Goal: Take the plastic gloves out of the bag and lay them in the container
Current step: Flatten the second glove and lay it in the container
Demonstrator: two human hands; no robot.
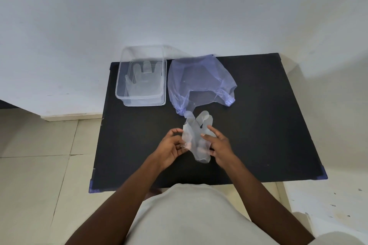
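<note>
A clear plastic glove [196, 139] is hanging between both hands above the near middle of the black table [258, 125], just in front of the bag. Its long axis is running roughly away from the person: the fingers are pointing toward the far edge and leaning slightly right, and the open cuff is drooping toward the person. It is wrinkled and partly folded on itself, so it is not lying flat yet.

The left hand [172, 148] is pinching the glove's left edge between thumb and curled fingers. The right hand [218, 145] is gripping the right edge, with the thumb pressing on the film and the forefinger stretching forward; the other fingers are mostly hidden behind the plastic.

Just beyond the glove, the pale blue bag [199, 81] is slumping on the table with its mouth toward the person. It is looking nearly flat, though whether more gloves are waiting inside cannot be told through the film.

To the left of the bag, at the far left corner of the table, the clear container [121, 77] is standing open, and at least one glove [139, 77] is already lying inside it, fingers pointing away.

So the task appears to be partly done: one glove is stored, and this one is out of the bag and likely needing smoothing before going into the container.
</note>
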